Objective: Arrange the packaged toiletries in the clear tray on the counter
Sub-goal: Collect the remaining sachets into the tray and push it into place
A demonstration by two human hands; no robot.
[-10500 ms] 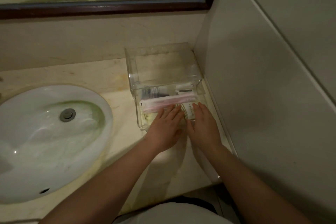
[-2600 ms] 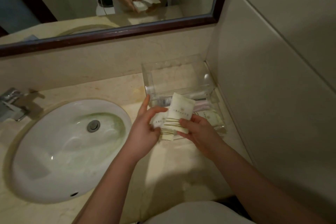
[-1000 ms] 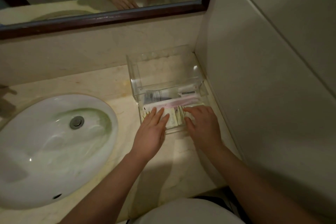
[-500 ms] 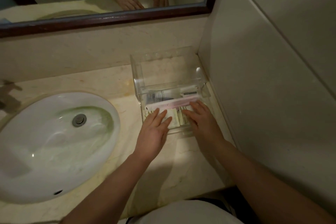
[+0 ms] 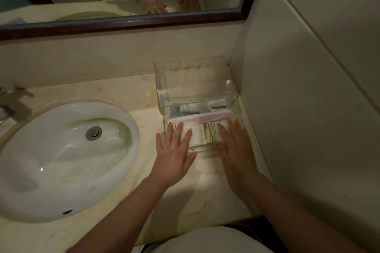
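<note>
Head view, left to right: the sink (image 5: 61,158) lies at nine o'clock of the clear tray (image 5: 162,88), which sits on the counter (image 5: 207,189) against the wall. The left hand (image 5: 174,154) is spread flat, fingers over the cream packets (image 5: 198,136) in the tray's front, gripping nothing. The right hand (image 5: 236,146) is likewise flat and empty at the tray's three o'clock side. The packets look light, thin and slippery; they are best pinched by their edges. A pink packet (image 5: 207,118) lies at twelve o'clock of them.
</note>
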